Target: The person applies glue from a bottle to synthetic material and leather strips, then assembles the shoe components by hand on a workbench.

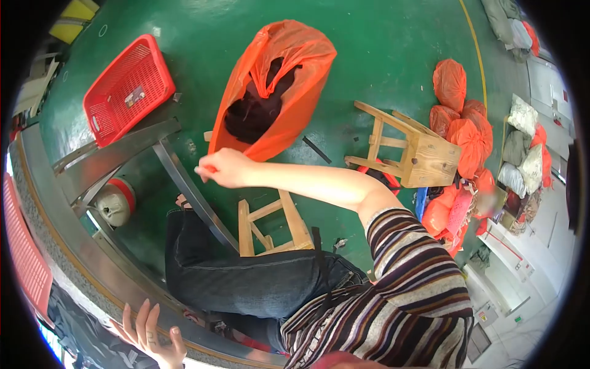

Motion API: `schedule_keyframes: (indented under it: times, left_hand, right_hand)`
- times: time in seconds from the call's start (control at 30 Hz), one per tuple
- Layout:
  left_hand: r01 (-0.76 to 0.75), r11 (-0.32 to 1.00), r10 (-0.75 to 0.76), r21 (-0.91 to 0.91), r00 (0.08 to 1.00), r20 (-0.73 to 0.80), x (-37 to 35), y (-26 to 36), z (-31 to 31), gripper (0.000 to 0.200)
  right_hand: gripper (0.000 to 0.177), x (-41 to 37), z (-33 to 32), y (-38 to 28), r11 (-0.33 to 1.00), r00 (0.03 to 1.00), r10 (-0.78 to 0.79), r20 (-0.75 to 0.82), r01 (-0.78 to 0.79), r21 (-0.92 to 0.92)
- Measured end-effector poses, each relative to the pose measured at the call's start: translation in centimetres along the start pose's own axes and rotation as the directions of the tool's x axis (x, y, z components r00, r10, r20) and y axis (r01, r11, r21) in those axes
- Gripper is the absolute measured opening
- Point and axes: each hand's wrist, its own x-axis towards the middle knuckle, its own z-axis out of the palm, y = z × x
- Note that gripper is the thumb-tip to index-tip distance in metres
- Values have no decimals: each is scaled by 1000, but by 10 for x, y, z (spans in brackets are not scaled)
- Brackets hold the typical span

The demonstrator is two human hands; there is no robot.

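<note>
My right hand [226,168] reaches out to the side, fingers pinched on the near rim of an orange plastic bag [307,67]. The bag stands on the floor with its mouth open, and dark cloth [261,107] lies inside it. At the lower left, my left hand [153,338] is held beside the table edge [92,289], fingers spread and nothing in them. Dark fabric [80,326] lies on the table close to that hand.
A red plastic basket [138,92] lies near the metal table leg [190,190]. Wooden stools [430,160] stand on the green floor, one beside my leg. Several tied orange bags [470,141] are piled at the right. A pink basket [27,240] sits at the far left.
</note>
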Motion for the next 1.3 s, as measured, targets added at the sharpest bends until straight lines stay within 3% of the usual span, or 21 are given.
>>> schedule_keyframes:
  times: [0.1, 0.13, 0.2, 0.27, 0.3, 0.33, 0.37, 0.4, 0.43, 0.47, 0.5, 0.53, 0.6, 0.67, 0.8, 0.93, 1.03, 1.07, 1.13, 1.27, 1.3]
  left_hand:
    - [-4, 1000, 4, -22, 1000, -10, 5, 4, -4, 44]
    - [-1, 999, 1, -34, 1000, -9, 6, 4, -3, 45]
    - [13, 1000, -13, -23, 1000, -1, 3, -1, 0, 45]
    - [43, 998, -43, -46, 999, 4, 4, 1, 0, 45]
    - [49, 997, -49, -57, 999, 0, 5, 1, 0, 45]
    - [61, 997, -60, -54, 998, 7, 4, 1, 0, 47]
    - [70, 996, -70, -52, 997, 13, 2, 0, 0, 48]
    - [81, 995, -80, -52, 997, 18, 2, 0, 2, 50]
    - [84, 995, -83, -53, 996, 26, 2, 0, 2, 50]
    - [80, 995, -79, -60, 996, 28, 2, -2, 2, 50]
    - [75, 995, -73, -68, 997, 32, 1, -3, 2, 50]
    - [71, 995, -68, -75, 997, 32, 1, -4, 3, 50]
    - [73, 994, -72, -79, 997, 17, 2, -4, 5, 51]
    - [89, 991, -88, -96, 996, 12, 0, -5, 4, 49]
    - [115, 987, -118, -115, 993, -17, 4, -2, 4, 41]
    - [123, 976, -139, -179, 987, -77, 10, 2, 1, 32]
    - [110, 965, -151, -237, 975, -161, 13, 4, 5, 31]
    - [124, 960, -168, -252, 972, -161, 15, 5, 5, 34]
    - [123, 908, -218, -401, 955, -202, 12, 5, 14, 35]
    - [-91, 886, -163, -455, 858, -488, 6, 0, 37, 32]
    - [-125, 908, -157, -400, 783, -602, 6, 3, 38, 29]
  right_hand:
    - [35, -11, 47, 2, 982, 986, -162, 43, 157, 102]
    - [40, -22, 53, -13, 995, 986, -76, 146, 64, 82]
    - [39, -33, 77, -18, 984, 936, -151, 317, 111, 141]
    - [40, -26, 119, 14, 905, 927, -330, 179, 257, 338]
    - [42, -18, 123, 30, 896, 958, -100, 268, -31, 442]
    - [40, 11, 148, 81, 780, 979, -24, 200, -107, 616]
    - [39, 14, 149, 103, 451, 849, 498, 175, -426, 784]
    - [39, 14, 140, 127, 332, 754, 651, 91, -390, 859]
    - [40, 22, 134, 151, 363, 579, 815, -13, -494, 790]
    - [46, 23, 136, 192, 496, 551, 820, -156, -548, 673]
    - [53, 27, 137, 212, 673, 567, 737, -367, -570, 472]
    - [61, 24, 127, 211, 801, 665, 542, -513, -593, 77]
    - [71, 29, 108, 195, 761, 660, 435, -613, -633, -141]
    - [80, 37, 99, 199, 680, 663, 488, -568, -696, -229]
    - [55, 52, 73, 206, 584, 779, 477, -407, -627, -516]
    - [44, 42, 45, 218, 886, 949, 131, -286, -241, -395]
    - [39, 29, 14, 168, 945, 957, 270, -103, -285, -162]
    - [40, 23, 10, 157, 947, 938, 319, -136, -321, 6]
    - [36, -8, -13, 76, 789, 870, 493, -20, -438, 432]
    - [26, -75, -39, -48, 950, 946, 302, -117, -289, 116]
    - [27, -88, -43, -63, 987, 986, 95, -136, -111, -116]
